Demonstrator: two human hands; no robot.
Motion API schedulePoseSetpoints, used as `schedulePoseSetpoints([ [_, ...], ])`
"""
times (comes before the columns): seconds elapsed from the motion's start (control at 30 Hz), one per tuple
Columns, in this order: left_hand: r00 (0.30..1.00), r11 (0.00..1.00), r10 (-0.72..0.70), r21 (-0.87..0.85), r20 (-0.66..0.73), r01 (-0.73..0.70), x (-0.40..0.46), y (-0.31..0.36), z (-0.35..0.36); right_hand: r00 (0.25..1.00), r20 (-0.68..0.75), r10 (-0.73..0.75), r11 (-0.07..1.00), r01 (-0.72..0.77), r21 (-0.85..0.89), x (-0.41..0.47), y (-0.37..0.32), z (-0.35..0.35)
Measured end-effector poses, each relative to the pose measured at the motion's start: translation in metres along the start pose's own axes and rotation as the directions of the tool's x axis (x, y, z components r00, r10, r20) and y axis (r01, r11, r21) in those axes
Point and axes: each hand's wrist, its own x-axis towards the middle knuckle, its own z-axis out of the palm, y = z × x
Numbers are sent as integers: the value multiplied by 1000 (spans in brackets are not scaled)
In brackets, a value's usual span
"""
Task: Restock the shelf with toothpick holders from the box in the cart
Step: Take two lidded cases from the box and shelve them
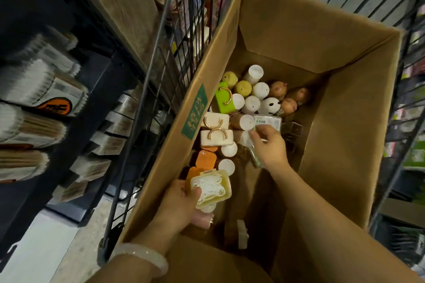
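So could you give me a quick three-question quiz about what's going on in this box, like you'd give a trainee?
1. True or false: the left hand holds a clear yellow-tinted container over the cardboard box.
2. Which is the right hand reaching among? A) the orange scalloped pieces B) the white-capped cylinders and a clear green-labelled container C) the packs on the shelf
3. Fill in: the panda-faced holder lies between a white cylinder and the ______ animal-shaped holders.

Key: 1 true; 2 B; 3 brown.
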Motion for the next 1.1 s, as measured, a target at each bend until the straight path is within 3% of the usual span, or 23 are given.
schedulePoseSetpoints([
  [0.1, 1000, 999, -12, 53, -28, 14, 3, -1, 4, 962, 152, -227, 972, 233, -22, -10, -20, 15],
  [0.2, 999, 997, -20, 71, -38, 23, 1, 0, 4, 913, 279, -298, 932, 341, -120, -7, -24, 30],
  [0.43, 998, 994, -26, 105, -53, 31, -4, -2, 4, 916, 219, -338, 910, 377, -174, -7, -19, 31],
  [0.63, 995, 990, -30, 137, -94, 43, -3, -2, 6, 947, 295, -125, 991, 108, 75, -18, -11, 19],
  [0.8, 997, 994, -32, 106, -77, 40, -7, -6, 9, 937, 337, 93, 926, -207, 317, -34, -9, 2],
  [1.1, 999, 997, -5, 79, -32, 8, -14, -9, 7, 911, 364, 194, 833, -349, 430, -56, -11, -20],
])
